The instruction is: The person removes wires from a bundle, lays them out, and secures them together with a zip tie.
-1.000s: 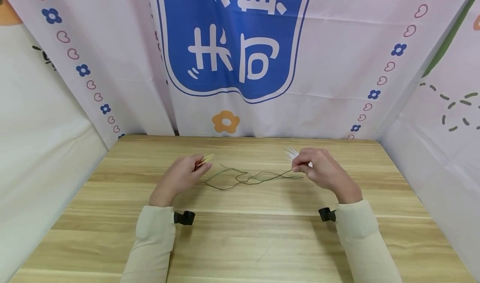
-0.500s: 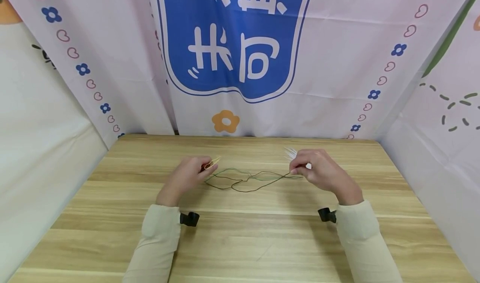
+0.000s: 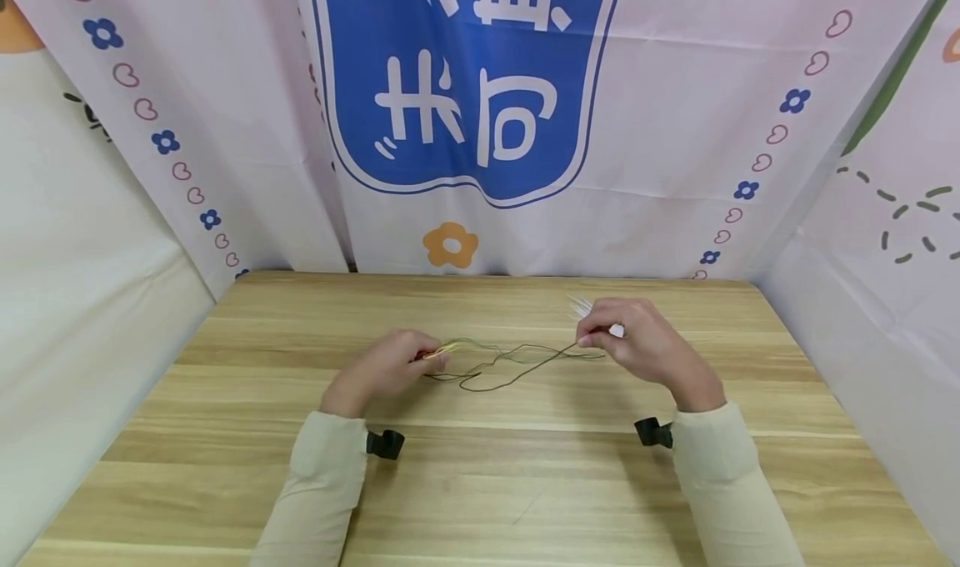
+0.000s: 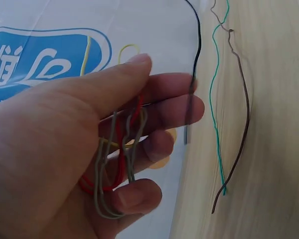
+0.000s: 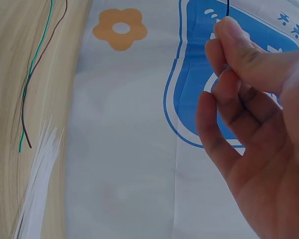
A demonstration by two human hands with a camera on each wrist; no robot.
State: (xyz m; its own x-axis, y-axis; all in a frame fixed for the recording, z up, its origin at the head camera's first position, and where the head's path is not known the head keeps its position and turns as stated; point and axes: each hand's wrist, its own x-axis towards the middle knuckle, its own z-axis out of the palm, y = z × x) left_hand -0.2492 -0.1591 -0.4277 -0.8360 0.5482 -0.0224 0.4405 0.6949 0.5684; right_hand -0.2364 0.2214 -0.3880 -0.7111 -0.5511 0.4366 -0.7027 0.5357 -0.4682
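Coils of red, yellow and grey wire [image 4: 121, 172] lie in the left hand [image 3: 388, 363], its grip curled around them near the left end of the green wire [image 4: 217, 62], which rests on the tabletop [image 3: 480, 484]. Near that wire's right end, the right hand [image 3: 637, 338] pinches a black wire [image 4: 199, 40]. Brown wire [image 4: 248, 107] crosses the green wire; white strips [image 5: 39, 189] lie beyond it.

Big white Chinese-style characters [image 3: 487, 117] here, up on the blue badge [image 3: 467, 50] of the hanging cloth [image 3: 660, 133], the upper ones cut off overhead; exact wording, hard to be sure. And small blue characters [image 5: 284, 20], right wrist view, beside that badge!
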